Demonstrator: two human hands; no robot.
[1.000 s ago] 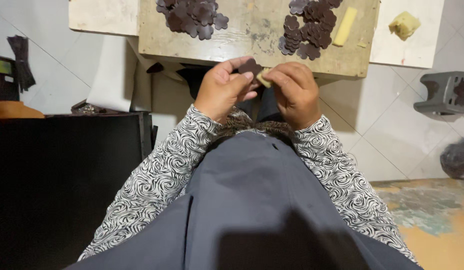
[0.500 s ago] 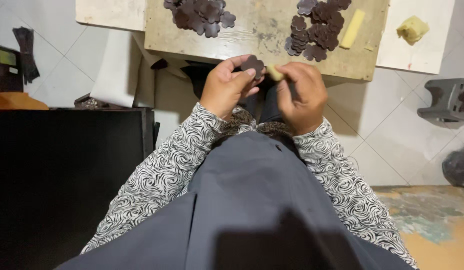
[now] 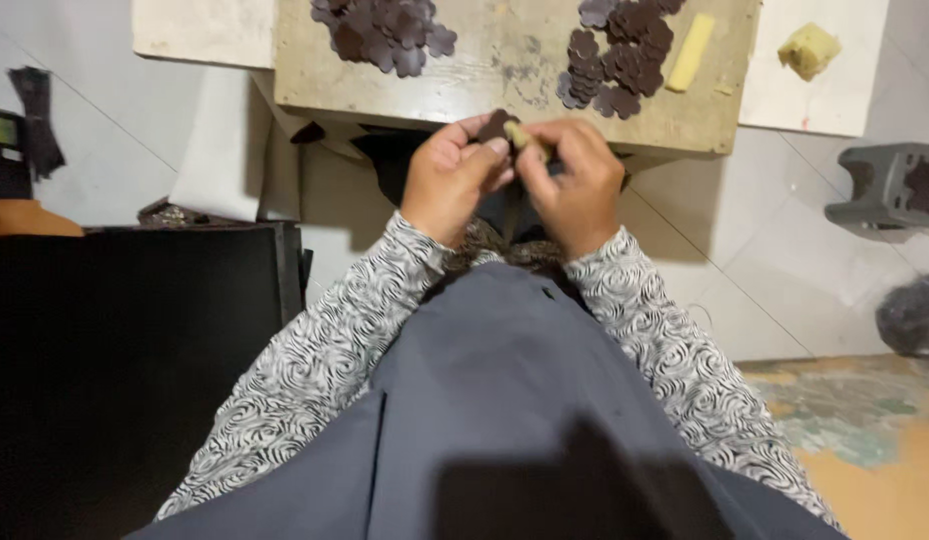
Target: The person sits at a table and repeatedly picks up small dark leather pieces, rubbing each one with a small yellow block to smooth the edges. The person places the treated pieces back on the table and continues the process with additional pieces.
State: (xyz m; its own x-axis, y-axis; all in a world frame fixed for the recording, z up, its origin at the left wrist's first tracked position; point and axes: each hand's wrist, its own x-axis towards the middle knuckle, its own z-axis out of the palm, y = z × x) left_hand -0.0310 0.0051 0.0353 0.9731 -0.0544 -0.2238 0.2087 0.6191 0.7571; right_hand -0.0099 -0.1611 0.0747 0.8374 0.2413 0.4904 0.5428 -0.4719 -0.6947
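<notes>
My left hand [image 3: 450, 180] pinches a dark flower-shaped cutout [image 3: 496, 126]; right hand [image 3: 575, 185] grips a yellowish stick [image 3: 518, 135] vs. it, above the board [image 3: 485, 80].

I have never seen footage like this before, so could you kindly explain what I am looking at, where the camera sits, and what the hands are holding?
The one picture comes from a camera worn on a person's head, looking down past their lap. No machine is involved: these are two bare hands in patterned sleeves. The left hand holds a dark flower-shaped piece. The right hand pinches a small yellowish bit against it. Beyond the hands is a worn board carrying two heaps of the same dark pieces, a left heap and a right heap, plus a pale yellow stick. A yellow lump lies on the white slab to the right.
</notes>
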